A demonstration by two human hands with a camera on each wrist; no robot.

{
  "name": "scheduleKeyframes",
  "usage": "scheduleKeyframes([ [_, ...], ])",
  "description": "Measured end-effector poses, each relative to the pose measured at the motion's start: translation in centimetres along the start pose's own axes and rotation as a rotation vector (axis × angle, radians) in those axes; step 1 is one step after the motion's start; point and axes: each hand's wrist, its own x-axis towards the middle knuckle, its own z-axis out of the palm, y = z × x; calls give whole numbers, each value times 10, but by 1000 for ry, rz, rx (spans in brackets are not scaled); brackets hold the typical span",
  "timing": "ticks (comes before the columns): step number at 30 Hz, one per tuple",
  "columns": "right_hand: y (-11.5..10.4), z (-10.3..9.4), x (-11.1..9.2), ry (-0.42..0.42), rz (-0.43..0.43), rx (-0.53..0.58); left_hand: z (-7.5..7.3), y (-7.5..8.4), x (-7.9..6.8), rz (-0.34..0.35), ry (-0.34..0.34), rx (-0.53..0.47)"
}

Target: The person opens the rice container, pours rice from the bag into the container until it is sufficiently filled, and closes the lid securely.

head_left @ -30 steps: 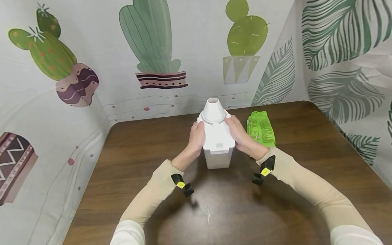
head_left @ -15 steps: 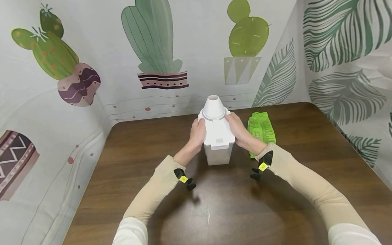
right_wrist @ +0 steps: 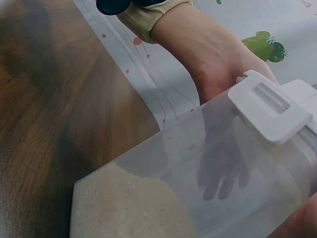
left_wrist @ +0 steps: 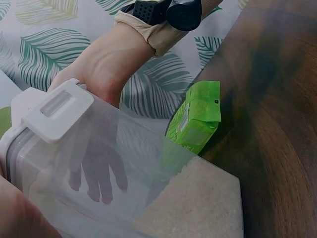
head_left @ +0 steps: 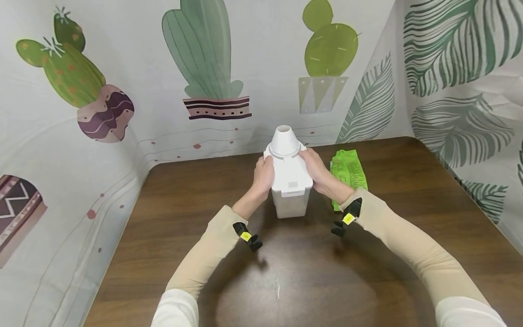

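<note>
A clear plastic storage container (head_left: pixel 291 206) with a white lid (head_left: pixel 292 175) stands between my hands, partly filled with pale, rice-like grains (right_wrist: pixel 126 203). A white cone-shaped piece (head_left: pixel 283 142) sits on the lid's far part, its narrow open end up. My left hand (head_left: pixel 262 178) grips the container's left side, thumb at the lid's edge. On the opposite side my right hand (head_left: pixel 318 170) holds it the same way. Through the clear wall, the left wrist view shows the right hand's fingers (left_wrist: pixel 101 171) lying along the side. The white lid latch (left_wrist: pixel 58 110) faces me, folded down.
A bright green printed bag (head_left: pixel 348 170) stands just right of the container, partly behind my right forearm. The dark wooden table (head_left: pixel 184 204) reaches back to a wall cloth (head_left: pixel 269 59) printed with cacti and leaves.
The container has shifted slightly away from me in the head view, with both hands moving along and keeping their hold. The green bag has stayed in place.
</note>
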Motion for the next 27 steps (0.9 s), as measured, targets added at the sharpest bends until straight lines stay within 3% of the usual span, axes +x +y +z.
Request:
scheduleKeyframes([
  [27,-2,-1,13,15,-5,44,-2,4,15,-26,17,56],
])
